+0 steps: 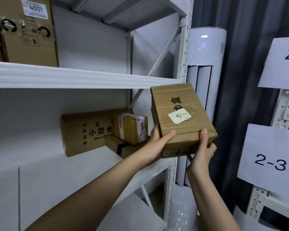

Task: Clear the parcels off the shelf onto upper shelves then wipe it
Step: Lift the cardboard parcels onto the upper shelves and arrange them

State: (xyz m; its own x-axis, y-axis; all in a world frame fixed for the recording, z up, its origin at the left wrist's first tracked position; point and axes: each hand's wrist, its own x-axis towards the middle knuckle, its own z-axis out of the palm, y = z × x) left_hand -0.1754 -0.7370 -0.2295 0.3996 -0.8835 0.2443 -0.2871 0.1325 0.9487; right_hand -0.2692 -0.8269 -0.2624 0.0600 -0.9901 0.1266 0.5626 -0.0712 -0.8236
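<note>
Both hands hold one taped cardboard parcel (182, 117) in the air, just in front of the right post of the white shelf (73, 160). The left hand (154, 144) grips its left side with the thumb lying on the top face, and the right hand (203, 147) grips the near right corner, thumb on top too. Three more parcels (107, 132) lie together at the back of that shelf. On the upper shelf (83, 77) stands a big carton (32, 30) with the label 4001.
</note>
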